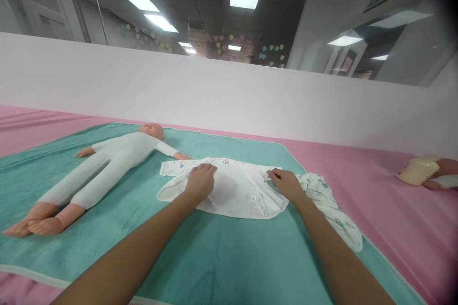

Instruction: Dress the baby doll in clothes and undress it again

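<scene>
A white baby shirt [232, 188] lies spread with its front open on the green blanket, its patterned sleeves stretched to both sides. My left hand [201, 182] rests on the left part of the shirt, fingers lightly bent over the fabric and not closed round it. At the end of the right sleeve, my right hand [286, 183] is closed, thumb and fingers pinching the cuff. To the left lies a baby doll [118, 152] on its back in a white bodysuit, one of its hands close to the shirt's left sleeve.
A crumpled patterned baby garment [329, 205] lies right of my right hand. The green blanket [232, 257] covers a pink padded surface [372, 176]. At the far right is part of another doll with a yellowish cloth item [417, 170]. A white wall [214, 90] with windows stands behind.
</scene>
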`<state>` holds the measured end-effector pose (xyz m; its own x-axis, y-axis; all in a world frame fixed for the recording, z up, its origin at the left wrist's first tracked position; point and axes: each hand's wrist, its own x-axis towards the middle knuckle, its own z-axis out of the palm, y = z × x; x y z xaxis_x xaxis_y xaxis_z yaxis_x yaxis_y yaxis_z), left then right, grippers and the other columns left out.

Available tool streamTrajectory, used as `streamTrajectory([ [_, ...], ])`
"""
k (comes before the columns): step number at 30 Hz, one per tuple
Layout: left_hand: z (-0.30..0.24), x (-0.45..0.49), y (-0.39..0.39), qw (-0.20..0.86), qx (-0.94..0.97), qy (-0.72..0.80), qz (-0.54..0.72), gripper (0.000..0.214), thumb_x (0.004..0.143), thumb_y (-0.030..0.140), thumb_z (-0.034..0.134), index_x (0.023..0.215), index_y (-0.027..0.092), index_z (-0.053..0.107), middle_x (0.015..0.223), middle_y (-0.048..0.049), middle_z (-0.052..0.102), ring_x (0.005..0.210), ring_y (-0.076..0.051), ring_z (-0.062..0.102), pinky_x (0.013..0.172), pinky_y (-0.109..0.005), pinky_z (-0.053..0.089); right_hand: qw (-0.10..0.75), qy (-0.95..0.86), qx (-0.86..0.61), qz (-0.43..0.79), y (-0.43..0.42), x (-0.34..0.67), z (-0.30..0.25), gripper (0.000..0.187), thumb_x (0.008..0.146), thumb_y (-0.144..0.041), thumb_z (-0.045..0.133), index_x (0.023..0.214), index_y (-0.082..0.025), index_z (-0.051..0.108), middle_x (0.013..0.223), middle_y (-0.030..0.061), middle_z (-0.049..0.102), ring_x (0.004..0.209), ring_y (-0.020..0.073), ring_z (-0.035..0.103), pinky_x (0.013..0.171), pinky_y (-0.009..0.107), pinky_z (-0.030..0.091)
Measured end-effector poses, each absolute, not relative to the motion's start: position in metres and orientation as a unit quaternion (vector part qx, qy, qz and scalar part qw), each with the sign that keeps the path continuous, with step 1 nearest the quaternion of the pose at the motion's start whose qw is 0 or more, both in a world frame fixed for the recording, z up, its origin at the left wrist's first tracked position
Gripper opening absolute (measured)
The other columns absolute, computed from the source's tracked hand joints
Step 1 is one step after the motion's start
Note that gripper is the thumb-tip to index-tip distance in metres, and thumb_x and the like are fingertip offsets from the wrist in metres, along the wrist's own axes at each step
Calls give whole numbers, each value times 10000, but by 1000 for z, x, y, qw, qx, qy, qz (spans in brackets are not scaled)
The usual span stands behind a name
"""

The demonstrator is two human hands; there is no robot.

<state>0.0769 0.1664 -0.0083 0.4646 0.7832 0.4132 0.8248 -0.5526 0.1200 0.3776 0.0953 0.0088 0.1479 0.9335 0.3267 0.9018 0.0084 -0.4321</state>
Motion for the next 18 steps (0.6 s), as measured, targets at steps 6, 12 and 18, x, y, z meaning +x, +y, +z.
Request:
streamTrajectory([
  [6, -7, 42, 195, 110, -781, -598, -144, 300, 832, 217, 405, 1079, 149, 560, 1182, -164, 533, 1095, -317, 490, 832, -466, 418, 274, -710, -648, -41, 95, 334, 12, 362, 923, -386, 330, 916, -221, 653, 987, 30, 655, 916, 181, 568, 806, 303, 399],
  [12, -4, 29, 208, 32, -759, -627, -172, 314, 888, 228, 301, 1039, 151, 566, 1225, -168, 535, 1013, -312, 578, 774, -445, 457, 238, -791, -562, 42, 90, 274, -4, 403, 933, -432, 340, 1176, -241, 599, 1251, 5, 563, 1180, 183, 475, 1037, 346, 334],
  [18, -1, 24, 213, -19, -736, -645, -204, 290, 884, 266, 342, 1017, 143, 568, 965, -176, 640, 895, -351, 620, 751, -478, 444, 169, -830, -520, 109, 111, 225, -30, 598, 937, -489, 276, 1422, -142, 314, 1481, 68, 254, 1367, 210, 235, 1131, 385, 209],
])
